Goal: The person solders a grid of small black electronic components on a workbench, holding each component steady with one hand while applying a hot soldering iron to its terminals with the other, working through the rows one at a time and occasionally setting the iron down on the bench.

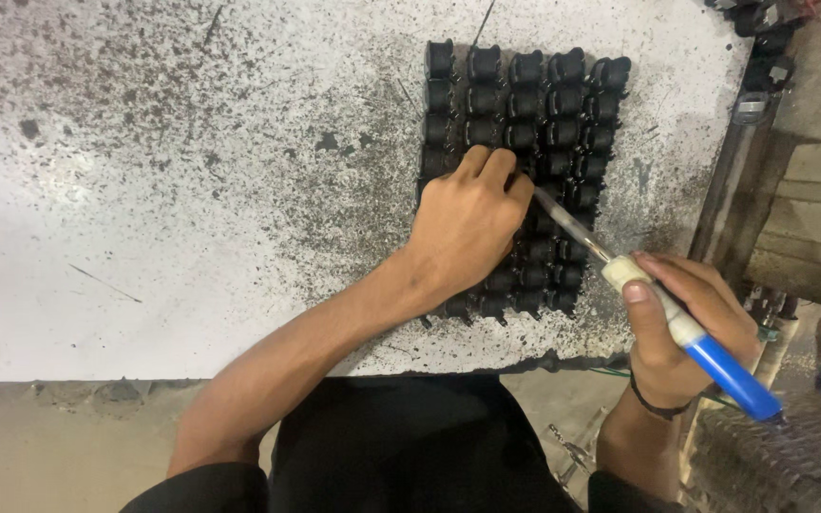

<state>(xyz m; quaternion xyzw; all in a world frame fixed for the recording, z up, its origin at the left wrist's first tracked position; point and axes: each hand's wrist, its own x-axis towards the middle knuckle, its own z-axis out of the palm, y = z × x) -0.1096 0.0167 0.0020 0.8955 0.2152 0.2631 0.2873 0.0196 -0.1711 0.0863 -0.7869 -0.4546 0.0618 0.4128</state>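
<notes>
Left hand (pixel 467 223), fingers curled, presses the black parts (pixel 525 104) at upper centre; right hand (pixel 691 328) grips the iron (pixel 658 304). Keep its tip clear of fingertips.

Workshop: stained workbench (pixel 192 190), soldering iron (pixel 686 332), black parts (pixel 544 95).

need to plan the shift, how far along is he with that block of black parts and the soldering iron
Done: cannot tell, no worked part looks different. In hand: left hand rests on the black parts mid-grid, right hand holds the soldering iron, tip at the left fingers. Left: the upper rows lie uncovered, their state unclear.
</notes>
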